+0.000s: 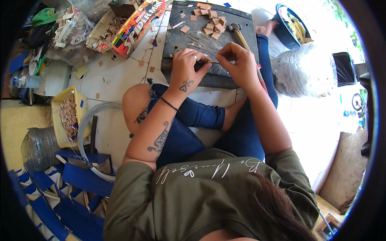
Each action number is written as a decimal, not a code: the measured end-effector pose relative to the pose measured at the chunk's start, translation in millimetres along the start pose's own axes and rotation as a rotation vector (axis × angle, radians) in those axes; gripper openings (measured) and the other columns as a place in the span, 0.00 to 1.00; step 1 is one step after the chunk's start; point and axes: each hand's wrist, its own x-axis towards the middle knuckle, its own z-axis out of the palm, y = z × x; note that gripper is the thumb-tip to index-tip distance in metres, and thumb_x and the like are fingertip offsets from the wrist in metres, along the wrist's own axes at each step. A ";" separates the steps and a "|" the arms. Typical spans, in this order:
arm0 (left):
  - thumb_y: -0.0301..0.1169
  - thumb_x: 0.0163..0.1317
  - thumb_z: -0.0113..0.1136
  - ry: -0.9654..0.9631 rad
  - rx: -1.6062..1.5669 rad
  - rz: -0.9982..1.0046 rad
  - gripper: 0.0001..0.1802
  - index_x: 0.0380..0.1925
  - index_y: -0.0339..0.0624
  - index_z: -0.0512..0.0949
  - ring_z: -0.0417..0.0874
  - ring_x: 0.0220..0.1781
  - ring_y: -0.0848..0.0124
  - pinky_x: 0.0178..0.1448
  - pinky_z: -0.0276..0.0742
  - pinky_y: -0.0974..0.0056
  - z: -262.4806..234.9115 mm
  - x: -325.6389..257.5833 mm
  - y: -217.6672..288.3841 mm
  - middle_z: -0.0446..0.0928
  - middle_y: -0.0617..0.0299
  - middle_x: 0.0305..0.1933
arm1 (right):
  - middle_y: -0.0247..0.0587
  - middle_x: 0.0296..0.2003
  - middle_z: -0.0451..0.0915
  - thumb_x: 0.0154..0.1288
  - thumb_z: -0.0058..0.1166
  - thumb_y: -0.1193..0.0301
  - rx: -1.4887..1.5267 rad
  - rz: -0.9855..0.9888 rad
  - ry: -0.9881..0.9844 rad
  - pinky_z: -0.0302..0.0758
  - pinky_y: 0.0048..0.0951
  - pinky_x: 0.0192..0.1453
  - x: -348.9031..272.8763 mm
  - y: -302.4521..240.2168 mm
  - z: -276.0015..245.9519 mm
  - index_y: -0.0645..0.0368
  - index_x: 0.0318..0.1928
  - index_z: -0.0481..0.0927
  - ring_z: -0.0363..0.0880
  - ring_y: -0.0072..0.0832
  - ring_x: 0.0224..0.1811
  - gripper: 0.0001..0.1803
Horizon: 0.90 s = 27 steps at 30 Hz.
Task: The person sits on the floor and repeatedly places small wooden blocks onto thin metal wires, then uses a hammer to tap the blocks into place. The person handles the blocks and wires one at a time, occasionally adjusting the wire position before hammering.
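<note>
Hands meet over the near edge of the dark flat work board (177,38) that lies on the white tiled floor (120,76) in front of our crossed legs. Our left hand (185,70) is clenched in a pinch, thumb and forefinger closed on something small at the tip; our right hand (237,60) pinches the same spot from the other side. What sits between the fingertips is too small for us to name, though it looks like one of the thin pale metal wires (203,42) fanned out on the board just behind.

Small tan wooden squares (213,24) are heaped at the far end of the board, and a wooden-handled hammer (237,32) lies beside them, its shaft running back under our right wrist.

We judge the work goes best with both wrists braced low against the board, the pinch kept short, and the piece held over the board so a dropped bit lands there and not on the tiles.

Room is tight. The board's near edge is touching our left fingers. To our left a yellow plastic tub of wooden squares (68,116) and a grey wire coil (86,132) sit close by the knee; to our right a white woven sack (305,68) stands near. Open floor shows only between board and knee.
</note>
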 end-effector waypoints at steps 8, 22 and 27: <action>0.30 0.49 0.70 -0.018 0.005 -0.022 0.07 0.26 0.44 0.81 0.79 0.45 0.61 0.54 0.68 0.56 0.4 0.5 -0.6 0.81 0.63 0.31 | 0.45 0.29 0.83 0.57 0.63 0.73 -0.049 0.017 -0.049 0.79 0.30 0.39 3.8 -2.4 1.1 0.65 0.34 0.81 0.83 0.31 0.30 0.08; 0.31 0.50 0.69 0.004 -0.044 -0.070 0.06 0.25 0.45 0.81 0.80 0.43 0.62 0.54 0.68 0.55 3.3 0.7 0.3 0.81 0.64 0.31 | 0.50 0.26 0.82 0.54 0.61 0.74 -0.256 -0.118 -0.134 0.78 0.36 0.35 13.3 -20.3 -0.2 0.66 0.32 0.78 0.83 0.41 0.28 0.07; 0.31 0.53 0.68 -0.014 -0.119 -0.092 0.07 0.25 0.40 0.81 0.80 0.37 0.57 0.46 0.72 0.54 4.1 12.0 4.1 0.80 0.58 0.29 | 0.50 0.29 0.82 0.54 0.62 0.73 -0.263 -0.070 -0.144 0.79 0.35 0.37 15.2 -19.7 -2.9 0.66 0.35 0.79 0.83 0.42 0.29 0.10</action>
